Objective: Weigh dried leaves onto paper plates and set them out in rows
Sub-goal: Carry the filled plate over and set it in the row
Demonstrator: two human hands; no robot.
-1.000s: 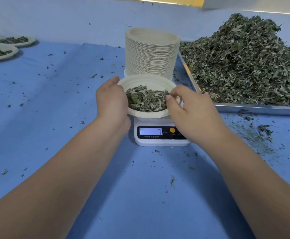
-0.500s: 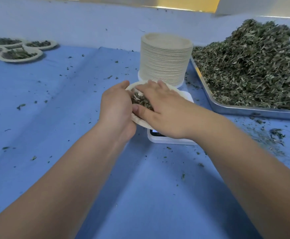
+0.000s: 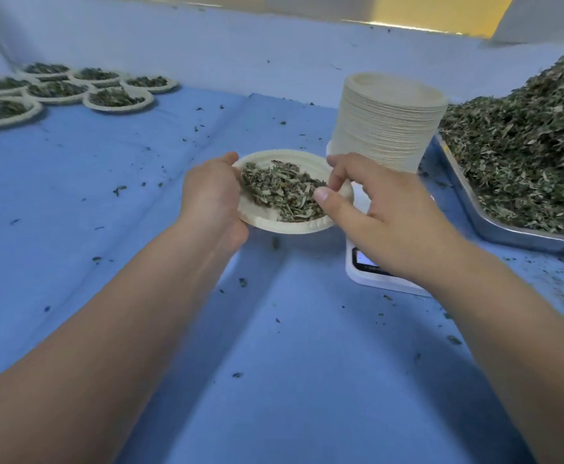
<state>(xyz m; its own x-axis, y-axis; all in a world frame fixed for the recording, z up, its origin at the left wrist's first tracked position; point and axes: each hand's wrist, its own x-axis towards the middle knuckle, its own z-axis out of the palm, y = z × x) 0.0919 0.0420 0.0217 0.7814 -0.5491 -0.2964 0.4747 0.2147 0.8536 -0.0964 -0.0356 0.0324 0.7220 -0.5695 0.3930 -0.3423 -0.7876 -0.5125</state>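
Blue cloth (image 3: pixel 73 202) covers the whole bench, with the heaped tray of dried leaves (image 3: pixel 525 155) at the right, the stack of empty plates (image 3: pixel 387 122) beside it and the filled rows (image 3: pixel 116 98) far off to the front left. Just left of the scale (image 3: pixel 371 279), clear of its platform, the loaded paper plate (image 3: pixel 274 224) hangs between the hands. The left hand (image 3: pixel 210 199) grips its left rim and is nearer the rows, so it likely leads; the right hand (image 3: pixel 381 212) curls at the right rim, thumb on the leaves, its hold unclear
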